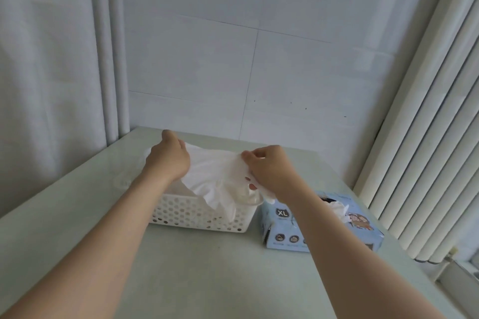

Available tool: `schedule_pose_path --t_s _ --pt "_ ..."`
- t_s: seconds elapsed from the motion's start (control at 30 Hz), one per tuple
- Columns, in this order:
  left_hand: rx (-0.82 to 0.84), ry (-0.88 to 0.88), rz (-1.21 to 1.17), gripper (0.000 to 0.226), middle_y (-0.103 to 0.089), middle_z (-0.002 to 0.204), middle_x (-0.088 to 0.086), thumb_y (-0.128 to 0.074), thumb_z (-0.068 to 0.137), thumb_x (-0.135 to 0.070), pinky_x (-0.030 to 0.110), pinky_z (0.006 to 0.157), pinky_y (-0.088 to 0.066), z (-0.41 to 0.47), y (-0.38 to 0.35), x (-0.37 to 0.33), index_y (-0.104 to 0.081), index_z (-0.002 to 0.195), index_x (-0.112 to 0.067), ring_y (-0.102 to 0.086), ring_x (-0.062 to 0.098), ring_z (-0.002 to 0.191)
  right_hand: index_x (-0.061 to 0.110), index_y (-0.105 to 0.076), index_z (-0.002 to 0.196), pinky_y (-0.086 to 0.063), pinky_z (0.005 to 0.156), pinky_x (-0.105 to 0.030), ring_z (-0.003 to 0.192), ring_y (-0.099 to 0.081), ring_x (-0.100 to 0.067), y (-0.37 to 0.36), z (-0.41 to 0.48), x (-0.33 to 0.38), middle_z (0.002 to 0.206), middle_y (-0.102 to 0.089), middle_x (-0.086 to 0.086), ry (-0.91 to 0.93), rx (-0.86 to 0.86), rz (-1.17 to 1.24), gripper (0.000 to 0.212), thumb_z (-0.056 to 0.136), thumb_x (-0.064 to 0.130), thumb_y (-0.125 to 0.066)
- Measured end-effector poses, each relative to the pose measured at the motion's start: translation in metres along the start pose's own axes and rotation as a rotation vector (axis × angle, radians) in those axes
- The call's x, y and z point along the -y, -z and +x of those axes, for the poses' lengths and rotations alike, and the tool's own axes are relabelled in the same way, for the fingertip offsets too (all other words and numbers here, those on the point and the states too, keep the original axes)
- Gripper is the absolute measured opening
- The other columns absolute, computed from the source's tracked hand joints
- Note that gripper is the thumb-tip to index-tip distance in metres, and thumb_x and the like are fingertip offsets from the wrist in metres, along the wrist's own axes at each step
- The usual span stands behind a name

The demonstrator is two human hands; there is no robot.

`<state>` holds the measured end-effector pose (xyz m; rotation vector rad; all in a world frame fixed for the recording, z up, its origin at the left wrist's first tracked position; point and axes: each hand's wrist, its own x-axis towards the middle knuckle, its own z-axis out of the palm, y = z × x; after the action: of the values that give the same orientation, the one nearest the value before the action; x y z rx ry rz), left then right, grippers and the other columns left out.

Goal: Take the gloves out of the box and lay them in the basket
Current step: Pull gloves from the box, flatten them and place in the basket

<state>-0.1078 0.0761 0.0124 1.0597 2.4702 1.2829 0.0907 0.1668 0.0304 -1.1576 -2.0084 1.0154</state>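
Both hands pinch one thin white disposable glove [215, 176], spread over the white perforated plastic basket [199, 217]: left hand [168, 160] closed on its 9 o'clock edge, right hand [269, 171] on the 3 o'clock edge. Likely featherlight, floppy, clingy; best held by the edges. Light-blue cardboard glove box [321, 225] sits just beside, at the basket's 3 o'clock, on the pale green table [207, 280].

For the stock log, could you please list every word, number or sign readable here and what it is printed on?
"XL": in a dark badge on the top face of the light blue glove box.
Round icons with captions on the box's front face: too small to read.
Cartoon picture on the box top: no legible text.
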Motion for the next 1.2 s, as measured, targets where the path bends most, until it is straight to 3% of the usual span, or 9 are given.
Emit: schedule_pose_path --t_s 0.1,0.23,0.43,0.57,0.67,0.8,0.9,1.03,1.2 --pt "-0.073 -0.024 0.191 0.015 -0.052 0.101 0.015 -0.032 0.11 -0.026 0.045 0.076 -0.043 0.0 0.0 0.012 -0.033 0.113 -0.012 -0.053 0.04 0.092 -0.006 -0.074 0.09 -0.06 0.06 -0.038 0.059 -0.073 -0.031 -0.017 0.017 -0.001 0.064 -0.075 -0.015 0.023 -0.004 -0.149 0.039 0.102 0.027 -0.059" --pt "-0.097 -0.024 0.356 0.016 -0.052 0.098 0.016 -0.043 0.105 -0.011 0.046 0.07 -0.044 -0.002 0.003 0.016 -0.033 0.118 -0.01 -0.055 0.039 0.091 0.005 -0.059 0.069 -0.043 0.052 -0.028 0.053 -0.051 -0.023 -0.031 0.03 0.003 0.059 -0.059 -0.007 0.137 -0.085 -0.479 0.036 0.093 0.03 -0.072" --pt "-0.14 -0.02 0.502 0.041 -0.059 0.125 0.02 -0.052 0.095 0.005 0.043 0.075 -0.044 -0.002 0.006 0.013 -0.037 0.131 -0.005 -0.057 0.041 0.108 0.015 -0.068 0.117 -0.053 0.089 -0.039 0.11 -0.062 -0.03 -0.035 0.008 0.018 0.117 -0.065 -0.006 0.394 -0.077 -0.911 0.022 0.101 0.029 -0.063" --pt "-0.009 -0.248 0.591 0.036 -0.052 0.137 0.01 -0.052 0.101 -0.006 0.042 0.094 -0.043 0.004 0.01 0.011 -0.051 0.131 -0.027 -0.046 0.036 0.124 0.019 -0.055 0.149 -0.042 0.109 -0.042 0.14 -0.048 -0.028 -0.027 0.003 0.031 0.146 -0.058 -0.005 0.348 0.272 -0.843 0.055 0.104 0.051 -0.058" --pt "0.364 -0.284 0.562 0.031 -0.052 0.146 0.0 -0.054 0.105 -0.029 0.035 0.106 -0.04 -0.005 0.014 -0.002 -0.058 0.134 -0.038 -0.05 0.025 0.132 0.019 -0.058 0.145 -0.05 0.103 -0.043 0.129 -0.058 -0.026 -0.026 0.003 0.031 0.14 -0.062 -0.002 0.223 0.441 -0.939 0.069 0.095 0.066 -0.065" --pt "0.651 -0.187 0.58 0.056 -0.046 0.159 -0.003 -0.057 0.103 -0.044 0.037 0.114 -0.04 -0.015 0.01 -0.013 -0.043 0.157 -0.034 -0.051 0.022 0.139 0.019 -0.062 0.141 -0.052 0.094 -0.034 0.121 -0.062 -0.024 -0.034 0.003 0.02 0.132 -0.066 -0.002 0.208 0.429 -0.905 0.06 0.093 0.052 -0.073" --pt "0.644 -0.182 0.573 0.064 -0.05 0.156 -0.004 -0.063 0.096 -0.047 0.038 0.111 -0.044 -0.012 0.007 -0.01 -0.044 0.156 -0.036 -0.054 0.022 0.135 0.021 -0.067 0.137 -0.052 0.097 -0.033 0.121 -0.062 -0.022 -0.035 -0.002 0.019 0.124 -0.07 -0.001 0.242 0.374 -0.811 0.058 0.089 0.053 -0.078" --pt "0.594 -0.216 0.604 0.061 -0.062 0.139 -0.006 -0.071 0.091 -0.047 0.032 0.09 -0.049 -0.009 0.001 -0.01 -0.053 0.148 -0.035 -0.062 0.019 0.116 0.023 -0.071 0.132 -0.054 0.1 -0.037 0.12 -0.062 -0.021 -0.029 -0.01 0.013 0.124 -0.071 0.0 0.327 0.272 -0.704 0.052 0.086 0.045 -0.083" --pt "0.308 -0.309 0.614 0.04 -0.057 0.142 0.003 -0.053 0.102 -0.047 0.044 0.104 -0.047 -0.013 -0.004 -0.025 -0.058 0.135 -0.024 -0.054 0.03 0.126 0.028 -0.079 0.116 -0.047 0.083 -0.015 0.102 -0.065 -0.003 -0.006 -0.027 -0.01 0.111 -0.077 0.015 0.476 -0.064 -0.372 0.021 0.097 0.027 -0.069"
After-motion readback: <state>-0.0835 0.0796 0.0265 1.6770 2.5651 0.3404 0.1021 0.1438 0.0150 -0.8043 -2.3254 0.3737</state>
